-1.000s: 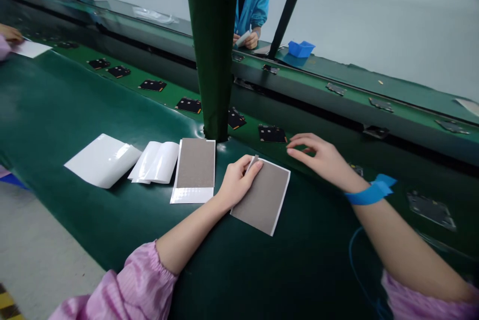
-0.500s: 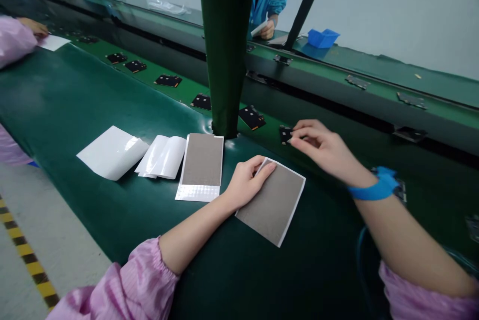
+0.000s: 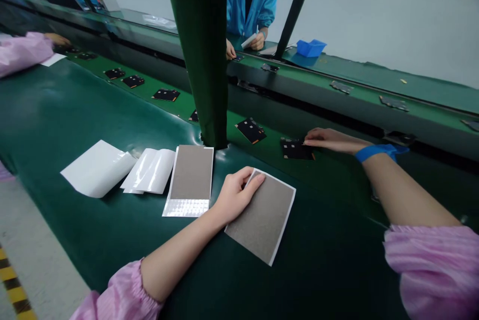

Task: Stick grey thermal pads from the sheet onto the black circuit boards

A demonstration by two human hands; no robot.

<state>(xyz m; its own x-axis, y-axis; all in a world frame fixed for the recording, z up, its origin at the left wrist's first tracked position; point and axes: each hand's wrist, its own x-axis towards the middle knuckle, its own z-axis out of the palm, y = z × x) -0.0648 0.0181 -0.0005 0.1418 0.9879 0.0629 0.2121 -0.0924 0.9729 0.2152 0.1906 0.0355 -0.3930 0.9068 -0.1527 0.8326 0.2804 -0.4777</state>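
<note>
My left hand is closed on a grey-brown sheet with a white border, thumb on top and fingers curled at its upper left edge. It rests over the green table. My right hand, with a blue band at the wrist, reaches to the belt. Its thumb and fingers are pinched together at the right end of a black circuit board lying flat there. Whatever is between those fingertips is hidden. Left of my left hand lies a second grey-brown sheet on white backing.
Curled white glossy sheets and another white sheet lie at left. A green post rises beside the belt, where more circuit boards lie. Co-workers are at left and across, near a blue bin.
My right hand has slid rightward along the circuit board, uncovering more of it. The boards on the near belt have shifted right. My left hand keeps its hold on the sheet. The view has shifted.
</note>
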